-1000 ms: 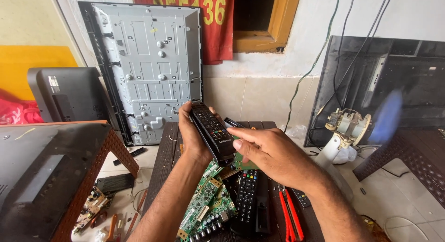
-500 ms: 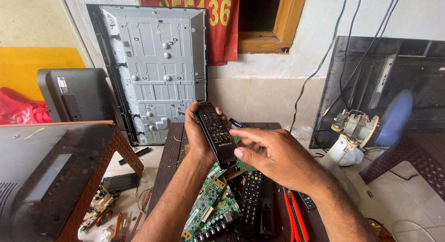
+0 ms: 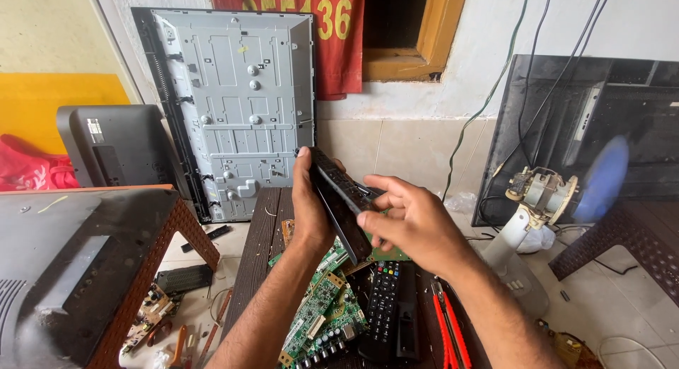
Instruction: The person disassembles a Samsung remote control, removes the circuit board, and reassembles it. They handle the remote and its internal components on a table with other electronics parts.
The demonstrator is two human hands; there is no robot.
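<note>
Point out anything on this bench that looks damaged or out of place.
The black remote held by the left hand and right hand looks split open along its edge. A bare green circuit board lies loose beside another remote.

left hand (image 3: pixel 311 206) gripping, right hand (image 3: pixel 414 224) fingers curled

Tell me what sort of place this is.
Probably an electronics repair workshop: a bare television back panel leans on the wall, green circuit boards lie about, and both hands hold a black remote.
</note>
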